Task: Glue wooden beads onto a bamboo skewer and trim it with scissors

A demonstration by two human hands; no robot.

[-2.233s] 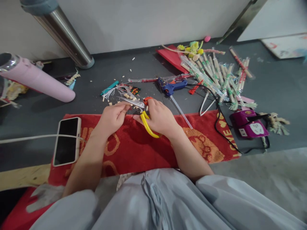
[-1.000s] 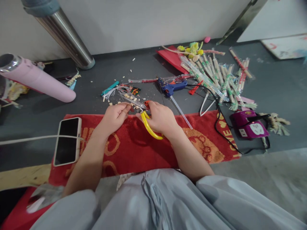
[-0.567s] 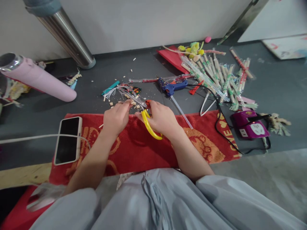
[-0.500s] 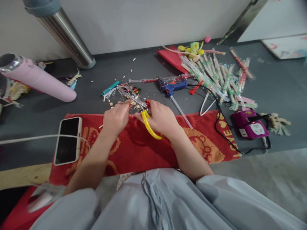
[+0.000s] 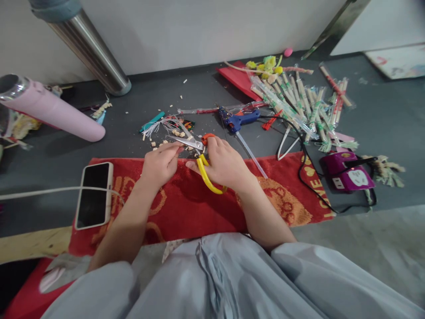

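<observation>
My right hand (image 5: 226, 163) is closed on a pair of scissors (image 5: 212, 180) with one yellow and one orange handle loop. Their blades stand apart and point to the left, towards my left fingertips. My left hand (image 5: 159, 165) is closed in a pinch beside the blades; whatever lies between its fingers is hidden. Small pale chopped bits (image 5: 154, 144) are scattered on the table just beyond the hands. Behind them lie a bundle of thin white strands (image 5: 161, 127) and a teal stick-like thing (image 5: 153, 121).
A red towel (image 5: 199, 212) lies under my forearms, with a phone (image 5: 94, 195) on its left. A blue glue gun (image 5: 244, 118), wrapped sticks (image 5: 299, 97) and a purple power adapter (image 5: 347, 170) are to the right. A pink bottle (image 5: 63, 110) and a steel flask (image 5: 96, 48) stand left.
The scissor blades have spread apart, and the orange handle loop has moved away from the yellow one. My left hand has shifted very slightly; a thin pale piece beside it no longer shows.
</observation>
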